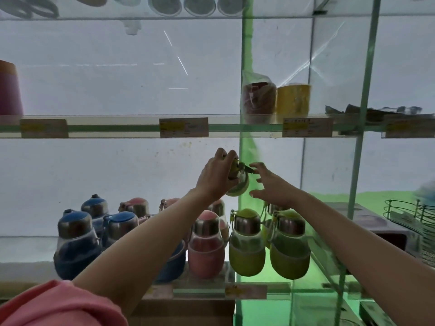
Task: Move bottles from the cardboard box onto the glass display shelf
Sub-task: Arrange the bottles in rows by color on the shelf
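Bottle in transit: small lime-green bottle with a steel collar and clear upper body (pixel 238 182), tilted with its base toward the camera, gripped around cap and neck by the left hand (pixel 215 178), fingers curled over the top. Held high, just under the upper glass shelf with price tags (pixel 117 128), probably to clear the caps of the bottles already standing below. Right hand (pixel 270 185) just beside it, fingers spread and relaxed, gripping nothing, fingertips near the dark loop strap (pixel 247 168) at the cap; likely there to steady the swing or tidy the strap before set-down, though actual contact too small to tell. Below, on the lower glass display shelf (pixel 277 289), stock sorted by colour: blue-capped bottles with dark blue sleeves (pixel 74 245) at left, pink-sleeved bottles (pixel 206 245) in the middle, lime-green-sleeved bottles (pixel 247 245) at right against the green-tinted glass divider (pixel 246 67). Held bottle matches that green group and hangs above its rear rows, so a spot behind the front pair looks the likely target. Brown cardboard box (pixel 183 311) partly visible under the shelf edge, contents hidden. Pink sleeve (pixel 58 307) at lower left. Red wrapped tumbler (pixel 259 97) and yellow cup (pixel 293 100) on the upper shelf, well apart from the work. Task seemingly well advanced, this bottle not yet set down.
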`<state>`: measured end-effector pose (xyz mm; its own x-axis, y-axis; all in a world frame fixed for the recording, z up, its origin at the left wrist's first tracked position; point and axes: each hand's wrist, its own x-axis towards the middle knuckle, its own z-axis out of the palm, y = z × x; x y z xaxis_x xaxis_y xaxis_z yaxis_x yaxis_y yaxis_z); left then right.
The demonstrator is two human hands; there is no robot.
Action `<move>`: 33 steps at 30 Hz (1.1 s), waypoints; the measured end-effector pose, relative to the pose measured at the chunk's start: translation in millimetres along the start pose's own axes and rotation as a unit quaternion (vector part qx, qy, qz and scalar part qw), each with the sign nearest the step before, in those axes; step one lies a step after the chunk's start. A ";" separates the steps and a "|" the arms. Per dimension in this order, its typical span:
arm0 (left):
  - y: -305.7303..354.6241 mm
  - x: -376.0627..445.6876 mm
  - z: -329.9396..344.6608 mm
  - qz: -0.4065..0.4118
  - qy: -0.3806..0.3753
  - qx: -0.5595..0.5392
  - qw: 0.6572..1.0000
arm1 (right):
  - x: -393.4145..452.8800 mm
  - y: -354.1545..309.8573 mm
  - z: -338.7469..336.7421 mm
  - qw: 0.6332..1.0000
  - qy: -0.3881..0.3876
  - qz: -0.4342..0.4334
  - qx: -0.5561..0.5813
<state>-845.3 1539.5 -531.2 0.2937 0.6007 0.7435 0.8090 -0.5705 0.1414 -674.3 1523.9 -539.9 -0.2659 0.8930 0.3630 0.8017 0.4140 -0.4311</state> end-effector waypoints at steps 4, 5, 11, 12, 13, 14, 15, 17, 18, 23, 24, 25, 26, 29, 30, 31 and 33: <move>18.4 11.3 5.7 -0.071 -0.010 -0.059 0.996 | 5.0 3.4 3.6 1.000 0.005 0.000 0.024; 21.3 13.7 8.2 -0.088 -0.016 -0.068 0.994 | 5.6 4.5 3.1 1.000 0.004 0.006 0.020; 25.5 24.2 24.6 -0.174 -0.031 -0.050 0.983 | 9.1 12.5 1.2 0.999 0.008 0.033 0.028; 25.7 26.8 27.4 -0.183 -0.036 -0.038 0.982 | 10.5 12.0 1.3 0.999 0.006 0.032 0.025; 26.1 28.9 29.5 -0.192 -0.045 -0.029 0.980 | 11.7 11.5 1.7 0.999 0.002 0.033 0.026; 26.0 31.0 31.7 -0.204 -0.056 -0.027 0.977 | 13.1 10.7 2.1 0.999 0.000 0.036 0.034; 24.9 32.9 34.7 -0.218 -0.068 -0.027 0.973 | 14.6 9.8 2.4 0.998 -0.002 0.044 0.048; 21.9 34.4 41.6 -0.244 -0.092 -0.041 0.965 | 18.1 9.1 4.9 0.996 -0.008 0.062 0.067; 20.9 34.6 45.2 -0.255 -0.105 -0.053 0.960 | 20.4 8.7 6.8 0.995 -0.014 0.071 0.062; 13.7 30.8 60.2 -0.298 -0.175 -0.085 0.934 | 33.4 11.3 28.7 0.993 -0.026 0.105 0.053; 10.9 29.9 63.9 -0.303 -0.187 -0.084 0.931 | 35.6 11.7 33.1 0.992 -0.023 0.112 0.052; 8.5 28.6 66.4 -0.306 -0.197 -0.087 0.927 | 38.0 11.7 36.8 0.991 -0.022 0.119 0.051; 6.9 26.5 66.9 -0.309 -0.205 -0.090 0.924 | 39.6 11.7 40.1 0.991 -0.023 0.125 0.049; 0.3 23.8 63.2 -0.310 -0.230 -0.115 0.915 | 43.8 10.8 47.3 0.992 -0.018 0.119 0.021; -2.8 23.0 60.2 -0.304 -0.241 -0.132 0.912 | 44.6 9.4 48.6 0.993 -0.015 0.113 0.009; -6.5 22.1 56.9 -0.297 -0.248 -0.156 0.909 | 45.1 6.9 48.8 0.994 -0.014 0.107 -0.003; -16.3 19.9 50.5 -0.277 -0.249 -0.206 0.905 | 46.1 2.7 46.3 0.995 -0.020 0.099 -0.015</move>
<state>-826.9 1589.0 -551.7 0.1766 0.9780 0.1111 0.6742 -0.2024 0.7102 -709.2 1574.3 -562.5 -0.1223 0.9630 0.2402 0.8559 0.2249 -0.4658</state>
